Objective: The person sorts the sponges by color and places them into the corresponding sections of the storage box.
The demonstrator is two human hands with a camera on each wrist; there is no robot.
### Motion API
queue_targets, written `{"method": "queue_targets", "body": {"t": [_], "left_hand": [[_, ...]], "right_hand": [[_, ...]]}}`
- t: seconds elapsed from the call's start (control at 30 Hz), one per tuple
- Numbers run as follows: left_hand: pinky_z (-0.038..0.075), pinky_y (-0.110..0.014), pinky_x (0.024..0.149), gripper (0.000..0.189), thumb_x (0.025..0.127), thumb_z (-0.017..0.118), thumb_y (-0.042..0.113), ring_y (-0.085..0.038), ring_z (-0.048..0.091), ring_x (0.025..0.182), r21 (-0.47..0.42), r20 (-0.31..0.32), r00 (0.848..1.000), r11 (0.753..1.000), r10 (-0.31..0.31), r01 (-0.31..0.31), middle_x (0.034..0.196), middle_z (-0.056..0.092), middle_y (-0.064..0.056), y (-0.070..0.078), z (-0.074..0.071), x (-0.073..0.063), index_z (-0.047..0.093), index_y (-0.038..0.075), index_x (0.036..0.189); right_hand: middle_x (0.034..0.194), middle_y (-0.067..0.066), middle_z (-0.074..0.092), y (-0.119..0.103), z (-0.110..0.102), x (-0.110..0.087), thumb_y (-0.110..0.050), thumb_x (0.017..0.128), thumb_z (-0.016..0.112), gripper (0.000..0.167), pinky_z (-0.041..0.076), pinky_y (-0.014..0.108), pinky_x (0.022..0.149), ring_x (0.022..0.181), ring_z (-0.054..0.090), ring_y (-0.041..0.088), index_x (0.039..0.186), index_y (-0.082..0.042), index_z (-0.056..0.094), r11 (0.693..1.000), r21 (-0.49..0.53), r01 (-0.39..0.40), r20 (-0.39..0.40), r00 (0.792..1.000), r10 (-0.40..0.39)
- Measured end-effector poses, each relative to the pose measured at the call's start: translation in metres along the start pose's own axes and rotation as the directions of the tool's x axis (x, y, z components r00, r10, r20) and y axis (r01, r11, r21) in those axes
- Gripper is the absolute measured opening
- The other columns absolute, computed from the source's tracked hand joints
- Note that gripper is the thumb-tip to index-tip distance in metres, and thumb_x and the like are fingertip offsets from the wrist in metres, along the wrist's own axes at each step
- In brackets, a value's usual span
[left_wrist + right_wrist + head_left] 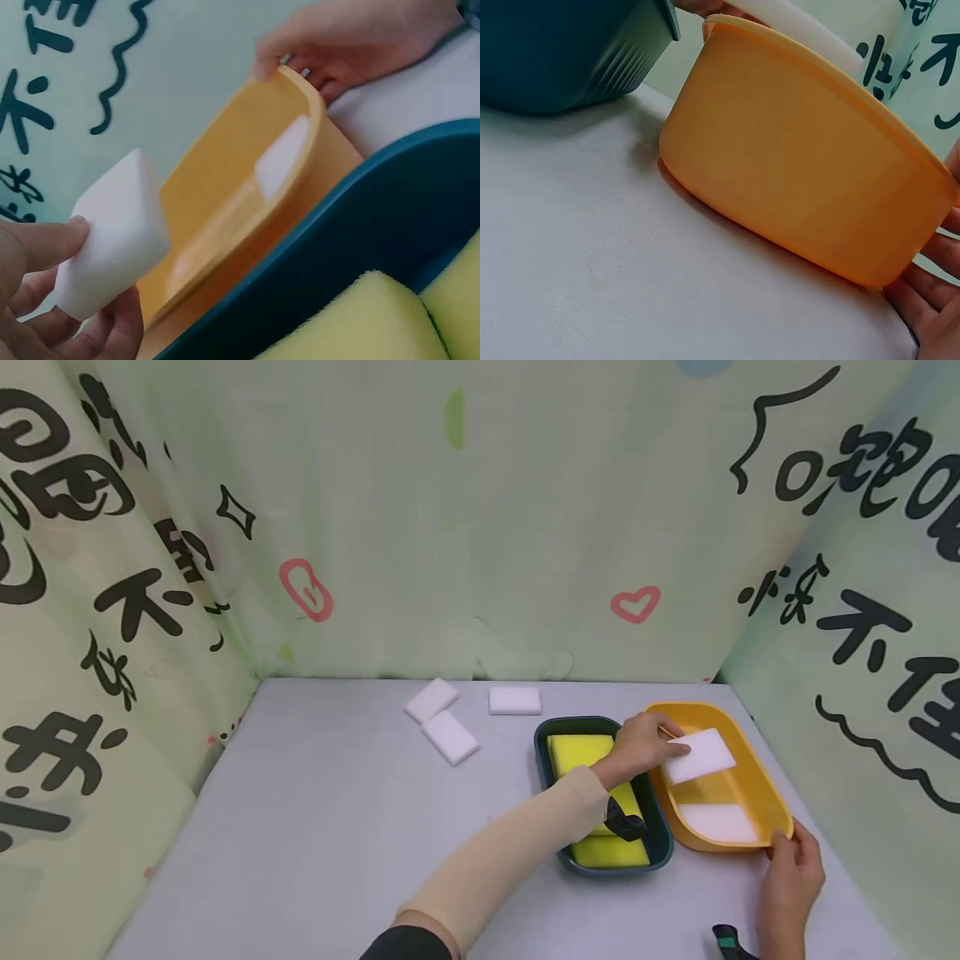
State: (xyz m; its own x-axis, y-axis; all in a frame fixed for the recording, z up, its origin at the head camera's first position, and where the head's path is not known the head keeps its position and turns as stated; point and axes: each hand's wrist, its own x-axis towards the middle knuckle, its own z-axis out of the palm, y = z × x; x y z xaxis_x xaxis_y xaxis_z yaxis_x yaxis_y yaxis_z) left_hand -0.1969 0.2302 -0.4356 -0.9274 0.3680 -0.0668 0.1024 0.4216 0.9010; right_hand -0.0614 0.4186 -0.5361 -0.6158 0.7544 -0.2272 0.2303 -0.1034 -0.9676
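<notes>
My left hand (641,745) pinches a white sponge block (701,756) between thumb and fingers, over the far part of a yellow-orange plastic basin (765,785). In the left wrist view the held sponge (112,232) is a thick, smooth block, tilted and apart from the basin wall. Another white sponge (718,823) lies inside the basin at its near end. With the thumb at the rim and the fingers against the outer wall, my right hand (793,885) grips the basin's near right corner.
Left of the basin, close beside it, stands a dark teal basin (542,752) holding yellow sponges (611,852). Three white sponges (450,737) lie toward the back of the pale table (337,827). Printed curtains (465,527) surround the table at the back and sides.
</notes>
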Motion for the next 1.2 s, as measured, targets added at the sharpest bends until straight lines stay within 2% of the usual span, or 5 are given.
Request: {"method": "queue_targets", "body": {"t": [0.27,0.43,0.6,0.83,1.2], "left_hand": [[0.046,-0.011,0.064,0.015,0.095,0.078,0.026,-0.001,0.052,0.074,0.139,-0.033,0.998,0.989,0.059,-0.054,0.088,0.067,0.009,-0.001,0.019,0.008,0.073,0.015,0.103],[0.041,-0.010,0.061,0.014,0.097,0.076,0.028,-0.001,0.051,0.069,0.244,-0.015,0.990,0.961,0.141,-0.133,0.083,0.063,0.010,-0.002,0.032,0.012,0.070,0.016,0.099],[0.038,-0.010,0.061,0.015,0.098,0.074,0.032,-0.002,0.050,0.067,0.319,0.003,0.990,0.938,0.138,-0.132,0.078,0.058,0.012,-0.003,0.041,0.017,0.067,0.020,0.097],[0.038,-0.010,0.060,0.015,0.098,0.073,0.035,-0.002,0.051,0.068,0.375,0.015,0.991,0.918,0.131,-0.127,0.077,0.058,0.012,-0.006,0.045,0.021,0.067,0.021,0.098],[0.038,-0.008,0.062,0.016,0.100,0.071,0.037,-0.001,0.050,0.069,0.510,0.058,0.978,0.836,0.199,-0.200,0.083,0.063,0.013,-0.008,0.042,0.025,0.066,0.022,0.104]], "right_hand": [[0.168,-0.010,0.036,-0.003,0.003,-0.002,-0.030,0.110,0.043,0.050,0.030,0.013,0.120,0.144,0.039,0.001,0.160,-0.030,0.040,1.000,-0.004,0.004,0.001,1.000,-0.004],[0.169,-0.011,0.035,-0.004,-0.002,-0.002,-0.031,0.111,0.042,0.050,0.030,0.014,0.120,0.145,0.038,-0.001,0.161,-0.030,0.039,1.000,-0.023,0.003,-0.011,1.000,-0.004],[0.167,-0.009,0.037,0.000,-0.004,-0.001,-0.029,0.110,0.043,0.050,0.031,0.012,0.119,0.144,0.039,-0.001,0.161,-0.028,0.040,1.000,0.007,-0.003,-0.010,1.000,0.003],[0.169,-0.007,0.036,0.002,0.001,-0.002,-0.029,0.110,0.042,0.050,0.031,0.014,0.120,0.143,0.041,0.000,0.161,-0.028,0.039,1.000,0.004,-0.013,-0.009,1.000,0.013],[0.147,-0.015,0.050,0.002,0.001,-0.003,-0.028,0.110,0.044,0.050,0.035,0.009,0.115,0.138,0.044,0.000,0.160,-0.025,0.042,1.000,0.022,0.003,-0.012,1.000,-0.003]]}}
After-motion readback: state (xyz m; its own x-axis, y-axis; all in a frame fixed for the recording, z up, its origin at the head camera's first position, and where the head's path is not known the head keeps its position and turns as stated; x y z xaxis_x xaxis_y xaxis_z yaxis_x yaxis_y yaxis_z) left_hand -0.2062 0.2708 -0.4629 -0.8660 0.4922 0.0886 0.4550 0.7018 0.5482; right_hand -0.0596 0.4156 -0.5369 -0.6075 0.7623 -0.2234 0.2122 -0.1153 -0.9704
